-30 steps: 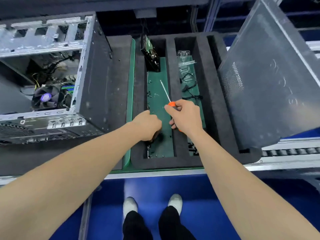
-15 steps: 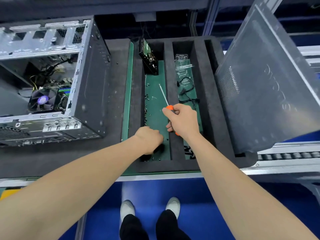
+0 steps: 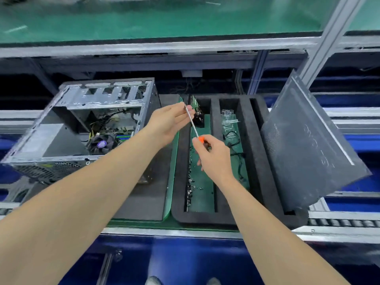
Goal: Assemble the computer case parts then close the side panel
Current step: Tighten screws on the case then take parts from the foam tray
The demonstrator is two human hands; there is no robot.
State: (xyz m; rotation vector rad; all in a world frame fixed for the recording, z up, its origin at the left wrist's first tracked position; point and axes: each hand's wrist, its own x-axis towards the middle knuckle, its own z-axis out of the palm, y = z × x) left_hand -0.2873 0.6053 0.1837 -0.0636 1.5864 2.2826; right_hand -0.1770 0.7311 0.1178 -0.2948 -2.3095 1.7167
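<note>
Left of the black foam parts tray (image 3: 232, 220), open grey steel computer case (image 3: 86, 128); perforated grey side panel (image 3: 308, 145) leans right. Right hand (image 3: 212, 156) clenched on orange-handled screwdriver (image 3: 193, 125); left hand (image 3: 169, 119) fingers pinch its tip. Any tiny screw there could drop, unseen.

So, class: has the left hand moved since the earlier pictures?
Yes. The left hand rose from the foam tray's screw slot toward its far end, now pinching the screwdriver tip.
</note>
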